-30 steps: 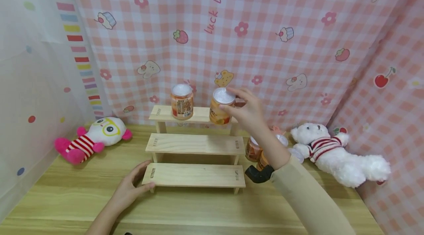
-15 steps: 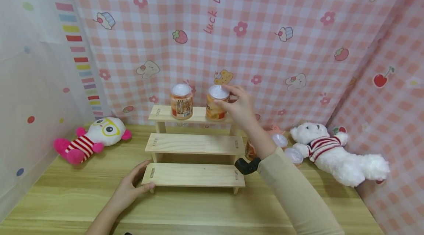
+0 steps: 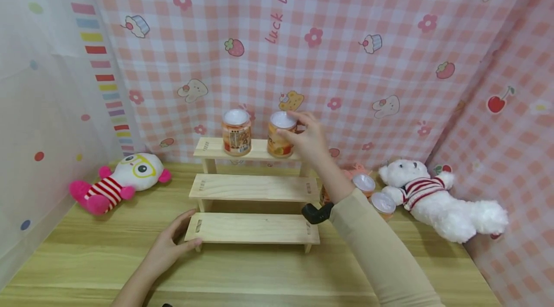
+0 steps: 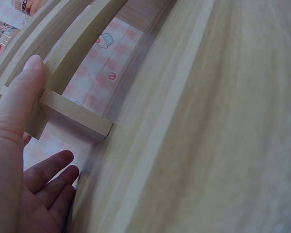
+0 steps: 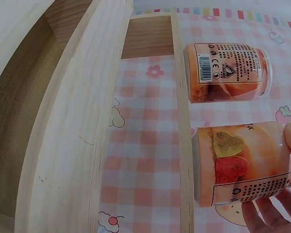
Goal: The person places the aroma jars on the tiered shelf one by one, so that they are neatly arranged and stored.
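My right hand (image 3: 309, 138) grips an orange-labelled jar (image 3: 279, 144) with a clear lid, thumb and fingers around its upper part. The jar stands upright on the top step of a three-step wooden display rack (image 3: 255, 186), right of the step's middle. To its left on that step is a similar jar (image 3: 236, 136), a gap between them; the right wrist view shows this second jar (image 5: 228, 73) with its printed text and barcode. My left hand (image 3: 173, 239) holds the left end of the lowest step. Its thumb (image 4: 31, 82) lies along the step, other fingers loosely bent beside the leg.
Several more lidded jars (image 3: 383, 203) stand on the wooden table (image 3: 242, 278) right of the rack, partly behind my right forearm. A white teddy bear (image 3: 450, 211) lies at the right. A pink-and-white plush toy (image 3: 123, 182) lies at the left. A checked cloth (image 3: 329, 71) hangs behind.
My right hand has moved the jar slightly left and back, setting it down on the top step. The left hand has stayed at the rack's lower left end.
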The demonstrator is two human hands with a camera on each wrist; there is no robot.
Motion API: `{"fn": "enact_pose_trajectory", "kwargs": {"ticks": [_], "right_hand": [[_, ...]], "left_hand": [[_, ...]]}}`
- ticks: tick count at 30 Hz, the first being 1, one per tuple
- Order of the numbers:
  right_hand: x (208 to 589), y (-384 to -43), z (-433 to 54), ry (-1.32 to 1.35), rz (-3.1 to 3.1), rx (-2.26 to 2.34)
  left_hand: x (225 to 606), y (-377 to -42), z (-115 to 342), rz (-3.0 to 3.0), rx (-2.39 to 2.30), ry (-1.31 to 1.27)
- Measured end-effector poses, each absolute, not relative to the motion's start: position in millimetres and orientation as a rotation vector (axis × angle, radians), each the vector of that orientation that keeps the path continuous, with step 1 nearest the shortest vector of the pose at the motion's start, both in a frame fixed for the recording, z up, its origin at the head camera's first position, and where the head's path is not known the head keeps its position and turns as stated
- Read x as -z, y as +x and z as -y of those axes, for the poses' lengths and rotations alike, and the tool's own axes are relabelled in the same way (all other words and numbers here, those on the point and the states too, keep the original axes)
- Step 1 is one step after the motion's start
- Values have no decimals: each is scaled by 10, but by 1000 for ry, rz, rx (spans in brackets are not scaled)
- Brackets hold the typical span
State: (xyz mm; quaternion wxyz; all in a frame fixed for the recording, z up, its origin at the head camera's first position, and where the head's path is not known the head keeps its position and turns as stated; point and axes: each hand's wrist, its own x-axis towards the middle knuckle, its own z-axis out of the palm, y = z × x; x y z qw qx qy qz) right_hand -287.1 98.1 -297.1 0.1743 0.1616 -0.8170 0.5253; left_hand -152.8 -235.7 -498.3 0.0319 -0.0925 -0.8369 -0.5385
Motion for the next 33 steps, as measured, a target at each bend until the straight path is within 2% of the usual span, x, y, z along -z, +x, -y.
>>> {"fn": "enact_pose_trajectory", "kwargs": {"ticks": [22,33], "right_hand": [[2984,-2813,-1045,468,2317,-1570],[3130,-2548,-1264,471,2232,-1618]], "left_hand": [[4976,-1523,2349,2573,1656,-280],[4986,-1524,2358,2593,1646,-260]]}}
